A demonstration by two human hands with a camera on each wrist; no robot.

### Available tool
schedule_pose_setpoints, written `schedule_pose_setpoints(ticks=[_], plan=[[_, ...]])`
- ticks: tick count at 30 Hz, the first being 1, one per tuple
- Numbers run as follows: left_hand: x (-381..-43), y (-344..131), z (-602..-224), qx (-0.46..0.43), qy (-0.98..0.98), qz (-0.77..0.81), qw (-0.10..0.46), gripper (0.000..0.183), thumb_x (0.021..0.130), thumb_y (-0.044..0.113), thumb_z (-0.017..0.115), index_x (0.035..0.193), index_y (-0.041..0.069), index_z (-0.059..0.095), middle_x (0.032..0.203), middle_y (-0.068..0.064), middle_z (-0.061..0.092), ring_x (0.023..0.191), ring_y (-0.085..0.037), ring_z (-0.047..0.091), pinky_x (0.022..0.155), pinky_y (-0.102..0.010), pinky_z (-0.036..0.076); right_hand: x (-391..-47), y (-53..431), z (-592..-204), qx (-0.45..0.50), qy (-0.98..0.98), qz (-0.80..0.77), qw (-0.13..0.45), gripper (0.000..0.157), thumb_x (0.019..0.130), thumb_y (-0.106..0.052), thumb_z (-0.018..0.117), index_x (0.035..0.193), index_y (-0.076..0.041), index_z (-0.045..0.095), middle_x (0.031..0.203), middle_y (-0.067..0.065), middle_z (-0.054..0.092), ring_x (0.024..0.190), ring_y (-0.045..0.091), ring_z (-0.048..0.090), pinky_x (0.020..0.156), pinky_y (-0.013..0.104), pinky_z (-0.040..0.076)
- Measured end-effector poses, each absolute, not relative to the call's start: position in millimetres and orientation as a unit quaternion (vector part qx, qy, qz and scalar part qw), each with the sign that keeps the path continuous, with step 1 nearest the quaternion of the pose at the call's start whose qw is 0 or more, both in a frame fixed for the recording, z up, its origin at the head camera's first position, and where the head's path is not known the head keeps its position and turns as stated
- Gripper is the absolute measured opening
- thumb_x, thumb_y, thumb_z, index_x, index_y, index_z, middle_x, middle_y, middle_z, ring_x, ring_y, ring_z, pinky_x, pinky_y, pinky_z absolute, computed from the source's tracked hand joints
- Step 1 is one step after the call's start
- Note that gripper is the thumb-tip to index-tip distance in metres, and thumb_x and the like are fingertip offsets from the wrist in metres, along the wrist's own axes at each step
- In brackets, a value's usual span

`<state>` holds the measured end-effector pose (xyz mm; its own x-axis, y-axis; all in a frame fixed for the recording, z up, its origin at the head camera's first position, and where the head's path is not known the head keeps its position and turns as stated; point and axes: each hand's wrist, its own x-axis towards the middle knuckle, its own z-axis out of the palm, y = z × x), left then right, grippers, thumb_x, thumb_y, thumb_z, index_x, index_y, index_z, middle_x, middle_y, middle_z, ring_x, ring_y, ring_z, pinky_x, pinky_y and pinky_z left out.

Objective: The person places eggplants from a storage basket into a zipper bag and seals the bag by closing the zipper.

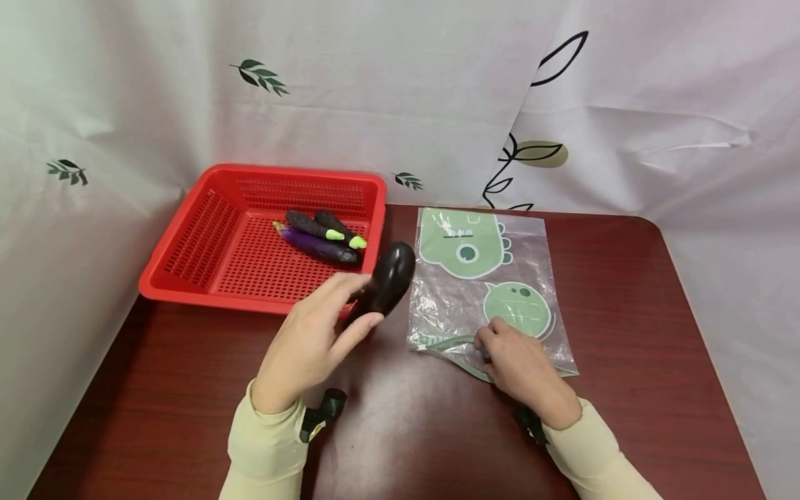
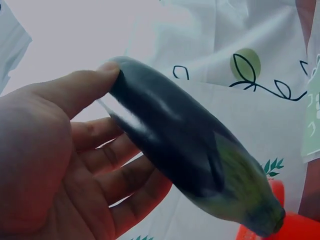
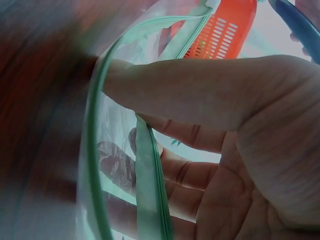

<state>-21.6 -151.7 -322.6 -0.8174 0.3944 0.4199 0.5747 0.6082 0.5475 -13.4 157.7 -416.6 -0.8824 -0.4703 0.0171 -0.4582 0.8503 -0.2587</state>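
A dark, glossy eggplant [image 1: 394, 274] is held in my left hand [image 1: 305, 340], above the table beside the basket's right front corner. In the left wrist view, the thumb presses the rounded end of the eggplant [image 2: 170, 125] and the fingers curl behind it; its greenish stem end points down toward the basket. My right hand [image 1: 525, 364] is at the mouth of a clear zip bag [image 1: 446, 298] with green cartoon prints, lying flat on the table. In the right wrist view, the thumb reaches into the parted mouth, with the green zip strip [image 3: 154, 190] between thumb and fingers.
A red plastic basket [image 1: 212, 300] stands at the left back. Inside it lie a long purple eggplant [image 1: 315, 245] and two dark ones with bright green stems [image 1: 306, 222]. A white leaf-patterned cloth [image 1: 325, 118] hangs behind the reddish-brown table [image 1: 625, 312].
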Motion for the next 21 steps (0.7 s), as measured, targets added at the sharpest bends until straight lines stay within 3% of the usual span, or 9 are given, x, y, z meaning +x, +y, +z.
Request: schedule_pose_setpoints(ticks=[21], plan=[[-26,-124,-341,-0.320,-0.898,-0.291,0.085,0.041,0.088,0.040,0.077,0.118,0.012,0.073,0.108,0.004,0.072,0.094,-0.012,0.070,0.075,-0.032,0.056,-13,157,-416,-0.237,0.962,-0.137,0.011,0.034,0.071,-0.001,0.084,0.098,-0.007,0.065,0.090,0.006,0.051,0.065,0.020,0.055,0.051,0.036,0.045]])
